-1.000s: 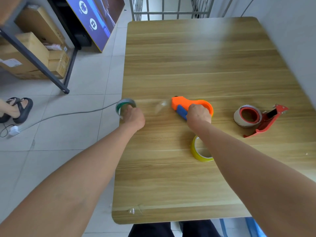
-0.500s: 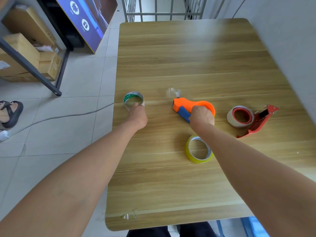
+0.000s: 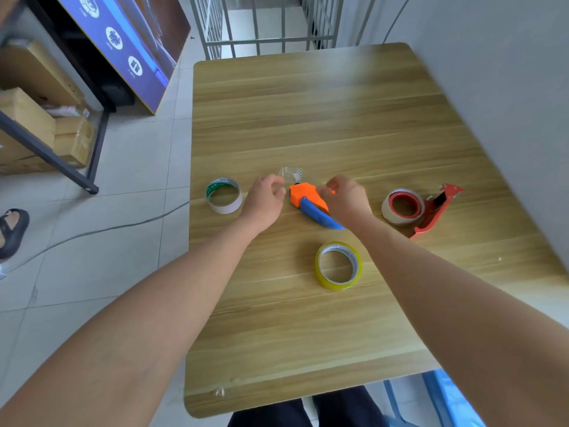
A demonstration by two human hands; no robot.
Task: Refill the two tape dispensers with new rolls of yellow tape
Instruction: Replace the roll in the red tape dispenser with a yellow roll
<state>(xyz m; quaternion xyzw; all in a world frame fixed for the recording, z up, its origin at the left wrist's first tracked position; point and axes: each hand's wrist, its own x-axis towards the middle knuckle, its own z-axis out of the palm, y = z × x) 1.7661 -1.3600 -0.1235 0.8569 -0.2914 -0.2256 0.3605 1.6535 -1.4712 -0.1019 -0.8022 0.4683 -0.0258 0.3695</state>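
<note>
An orange tape dispenser [image 3: 303,195] with a blue handle lies at the middle of the wooden table [image 3: 323,118]. My right hand [image 3: 346,200] curls over its round end and hides the ring. My left hand [image 3: 264,201] sits just left of the dispenser's front, fingers loosely curled, next to a clear tape tail [image 3: 291,173] sticking up there. A new yellow tape roll [image 3: 338,283] lies flat nearer to me. A red dispenser [image 3: 437,208] holding a red-cored roll [image 3: 403,206] lies to the right. A white and green roll [image 3: 223,195] lies near the left edge.
A grey wall [image 3: 508,103] runs along the table's right side. On the floor to the left lie a cable [image 3: 92,232] and a person's sandalled foot [image 3: 12,229]. Shelving with cardboard boxes [image 3: 37,127] stands further left. A metal railing [image 3: 261,23] is behind the table.
My left hand has let go of the white and green roll and moved right to the dispenser's front. The roll now lies flat on the table. My right hand stays on the orange dispenser.
</note>
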